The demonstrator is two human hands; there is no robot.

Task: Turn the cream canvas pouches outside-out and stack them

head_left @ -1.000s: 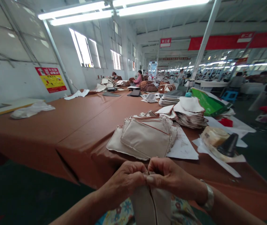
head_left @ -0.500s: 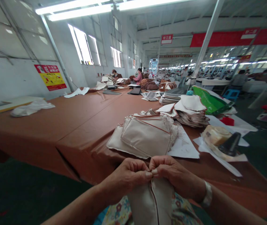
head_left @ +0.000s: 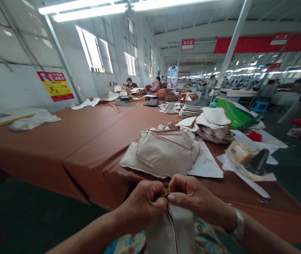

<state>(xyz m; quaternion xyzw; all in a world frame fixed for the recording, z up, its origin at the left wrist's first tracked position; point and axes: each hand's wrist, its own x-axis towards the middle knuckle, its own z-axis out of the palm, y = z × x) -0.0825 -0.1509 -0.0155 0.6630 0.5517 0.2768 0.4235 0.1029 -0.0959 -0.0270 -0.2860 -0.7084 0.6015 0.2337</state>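
Observation:
A beige fabric piece with a dark brown seam down its middle hangs over my lap. At its top end, my left hand pinches the edge between thumb and bent fingers. Close beside it, my right hand grips the same edge, thumb pressed on top near the seam. The fingertips almost meet, and they hide part of the edge. Just beyond my hands lies a pile of similar beige pieces with brown edging, on the brown-covered table.
A second stack of pieces stands behind the pile, beside a green bag. On the right are a black cone and a yellowish block on white sheets. Two people sit at the far end; a plastic bag lies left.
My left thumb has curled and drawn slightly back from the edge, while my right thumb has shifted a little left. Both hands keep hold of the fabric piece.

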